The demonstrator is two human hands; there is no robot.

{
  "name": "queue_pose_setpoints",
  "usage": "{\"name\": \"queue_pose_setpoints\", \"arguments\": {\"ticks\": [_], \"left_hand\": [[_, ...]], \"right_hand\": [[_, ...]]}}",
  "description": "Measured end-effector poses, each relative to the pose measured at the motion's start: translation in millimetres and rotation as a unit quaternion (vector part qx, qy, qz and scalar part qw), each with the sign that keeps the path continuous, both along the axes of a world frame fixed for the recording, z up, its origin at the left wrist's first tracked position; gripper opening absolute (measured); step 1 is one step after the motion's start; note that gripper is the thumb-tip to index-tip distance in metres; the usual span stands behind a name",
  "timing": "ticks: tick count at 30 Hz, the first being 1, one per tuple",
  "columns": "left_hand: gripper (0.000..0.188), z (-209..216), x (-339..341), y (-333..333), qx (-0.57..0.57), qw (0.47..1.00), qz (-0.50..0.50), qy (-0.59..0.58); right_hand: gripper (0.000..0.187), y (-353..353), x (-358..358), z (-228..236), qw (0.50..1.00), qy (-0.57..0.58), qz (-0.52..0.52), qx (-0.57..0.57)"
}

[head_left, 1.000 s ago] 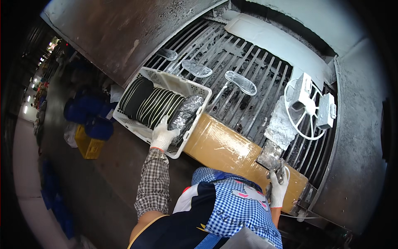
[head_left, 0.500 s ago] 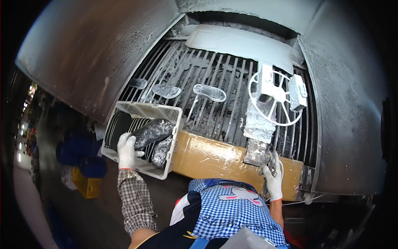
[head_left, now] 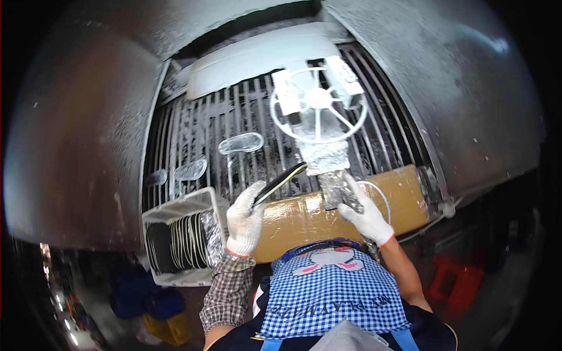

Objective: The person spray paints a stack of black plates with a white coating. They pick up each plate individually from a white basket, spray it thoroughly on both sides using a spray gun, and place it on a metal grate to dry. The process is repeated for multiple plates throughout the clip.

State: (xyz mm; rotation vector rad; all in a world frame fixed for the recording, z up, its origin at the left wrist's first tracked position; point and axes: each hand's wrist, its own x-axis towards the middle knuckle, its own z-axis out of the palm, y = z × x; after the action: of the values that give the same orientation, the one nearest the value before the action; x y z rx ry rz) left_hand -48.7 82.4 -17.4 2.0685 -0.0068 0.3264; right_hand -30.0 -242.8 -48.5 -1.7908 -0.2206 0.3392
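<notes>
Left hand (head_left: 243, 221) grips a dark, pale-edged sole (head_left: 281, 183), hiding its near end. Right hand (head_left: 369, 217) is wide, some fingers indistinct. Lettering crosses the checked apron (head_left: 333, 292).

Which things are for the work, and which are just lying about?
Part of the work, it seems:
flat black piece, held in the left hand
white basket of similar black pieces
grey block by the right hand
white wheel

Just lying about, probably:
yellow crate
red stool
blue bundles
</notes>
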Motion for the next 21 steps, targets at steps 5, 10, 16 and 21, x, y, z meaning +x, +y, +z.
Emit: {"name": "queue_pose_setpoints", "arguments": {"ticks": [5, 10, 16, 21], "left_hand": [[0.054, -0.5, 30.8, -47.1, 0.092, 0.986, -0.124, -0.065], [0.056, 4.7, 44.6, -67.5, 0.085, 0.974, -0.188, -0.091], [0.054, -7.1, 48.8, -72.9, 0.08, 0.97, -0.195, -0.124], [0.053, -17.7, 44.6, -76.6, 0.029, 0.982, -0.166, -0.09]], "right_hand": [[0.08, 4.6, -0.1, 10.4, 0.999, -0.043, -0.002, -0.015], [0.083, 5.0, 3.8, 10.3, 0.992, -0.079, -0.009, -0.101], [0.084, 15.9, 0.2, 11.7, 0.99, -0.115, 0.006, -0.083], [0.085, 29.6, -8.2, 25.5, 0.988, -0.123, 0.071, -0.058]]}}
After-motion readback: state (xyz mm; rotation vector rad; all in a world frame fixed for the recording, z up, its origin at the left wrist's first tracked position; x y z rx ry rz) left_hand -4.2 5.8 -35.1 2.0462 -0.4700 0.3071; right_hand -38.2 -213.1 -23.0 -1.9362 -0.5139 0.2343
